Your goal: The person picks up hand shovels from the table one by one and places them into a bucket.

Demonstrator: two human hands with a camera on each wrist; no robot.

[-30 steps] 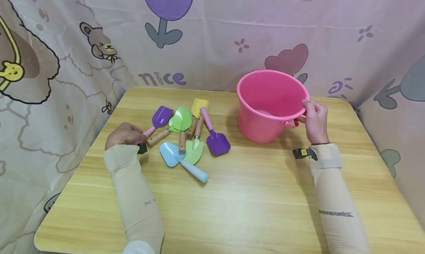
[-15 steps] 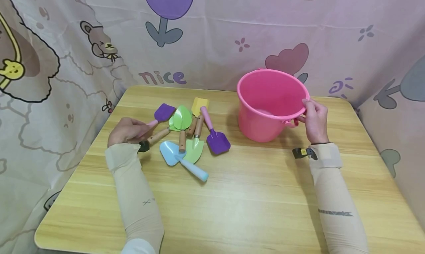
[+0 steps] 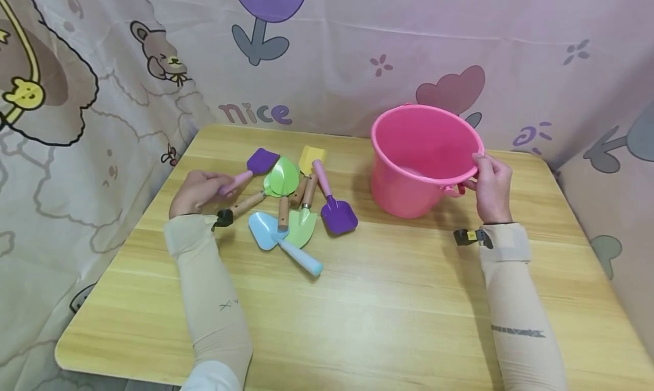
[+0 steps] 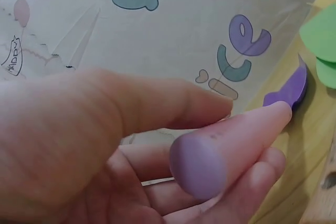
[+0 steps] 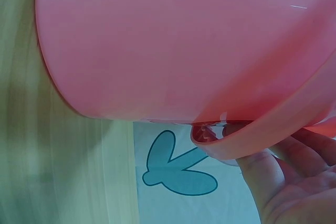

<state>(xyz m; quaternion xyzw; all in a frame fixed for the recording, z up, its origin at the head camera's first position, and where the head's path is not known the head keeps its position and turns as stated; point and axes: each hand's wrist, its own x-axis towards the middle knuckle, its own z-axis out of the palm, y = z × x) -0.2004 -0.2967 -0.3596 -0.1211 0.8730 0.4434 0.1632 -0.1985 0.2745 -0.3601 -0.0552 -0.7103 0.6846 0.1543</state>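
Note:
My left hand (image 3: 199,191) holds a toy shovel (image 3: 263,161) by its pink handle, thumb and fingers around it. In the left wrist view the pink handle (image 4: 236,145) slopes down toward the purple blade; whether the blade touches the table cannot be told. My right hand (image 3: 493,189) grips the rim of a pink bucket (image 3: 409,192) beside its handle joint, thumb over the edge. The bucket stands upright, and no item shows inside it. Close to the left hand lie green trowels, one with a leaf-green blade (image 3: 284,176) and one pale green (image 3: 302,227).
A blue trowel (image 3: 301,257) lies at the front of the pile. A yellow shovel (image 3: 311,158) is at its back, and a second purple shovel (image 3: 339,216) lies between pile and bucket. A printed curtain (image 3: 337,67) hangs behind the wooden table (image 3: 388,311).
My left hand has moved away and slightly right with the purple shovel, whose blade has shifted back and right. The right hand stays on the bucket rim. The head view has shifted a little.

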